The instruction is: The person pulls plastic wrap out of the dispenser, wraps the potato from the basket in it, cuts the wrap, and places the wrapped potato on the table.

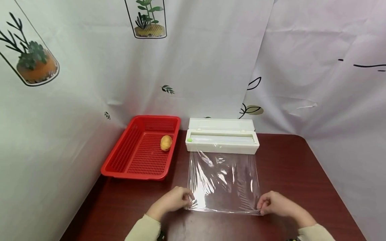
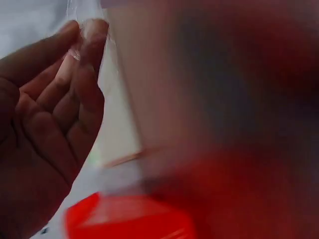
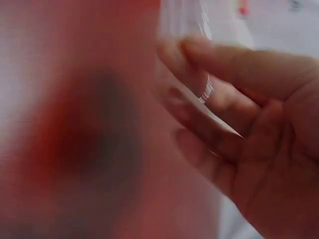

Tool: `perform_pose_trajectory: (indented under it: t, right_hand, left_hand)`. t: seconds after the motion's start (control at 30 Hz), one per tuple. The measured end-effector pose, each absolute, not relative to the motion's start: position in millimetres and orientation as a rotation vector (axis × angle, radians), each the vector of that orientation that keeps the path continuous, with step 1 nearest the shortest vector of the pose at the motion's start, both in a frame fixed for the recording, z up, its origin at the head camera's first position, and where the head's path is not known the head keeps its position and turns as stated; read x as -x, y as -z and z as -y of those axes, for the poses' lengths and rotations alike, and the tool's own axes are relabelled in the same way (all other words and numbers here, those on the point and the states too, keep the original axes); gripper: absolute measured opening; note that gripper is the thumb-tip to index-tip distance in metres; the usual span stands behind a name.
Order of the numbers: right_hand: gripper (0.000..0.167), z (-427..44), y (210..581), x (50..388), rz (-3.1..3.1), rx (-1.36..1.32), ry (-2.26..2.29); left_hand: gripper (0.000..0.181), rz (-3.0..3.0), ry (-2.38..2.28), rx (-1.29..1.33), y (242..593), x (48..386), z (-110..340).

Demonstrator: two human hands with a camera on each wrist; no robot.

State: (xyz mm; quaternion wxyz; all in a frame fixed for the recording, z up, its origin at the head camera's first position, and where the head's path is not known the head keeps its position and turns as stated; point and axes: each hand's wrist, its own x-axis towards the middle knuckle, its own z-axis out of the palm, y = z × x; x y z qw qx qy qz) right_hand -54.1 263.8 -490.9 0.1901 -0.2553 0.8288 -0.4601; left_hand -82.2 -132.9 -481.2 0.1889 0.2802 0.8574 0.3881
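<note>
A sheet of clear plastic wrap stretches from a white dispenser box toward me, glossy with reflections. At the sheet's near left corner my left hand pinches the film between thumb and fingers. My right hand pinches the near right corner the same way. The left wrist view shows the film coming out from between thumb and fingertip. In the right wrist view, film rises above the pinching fingers. The dispenser's lid is raised, and a small green piece sits at its left end.
Left of the dispenser stands a red plastic basket with a yellow potato-like item at its right side. Both rest on a dark reddish table. White printed curtains hang behind and on both sides.
</note>
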Motion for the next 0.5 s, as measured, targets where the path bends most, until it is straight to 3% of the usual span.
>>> perform_pose_trajectory:
  t: [0.17,0.5]
  right_hand:
    - [0.014,-252,515,49,-2.524,0.65,1.119]
    - [0.024,-245,518,42,-2.667,0.741,0.87]
  left_hand:
    - [0.014,-2.469,-0.971,-0.793,510,83,124]
    - [0.019,-2.447,-0.79,-0.752,507,77,116]
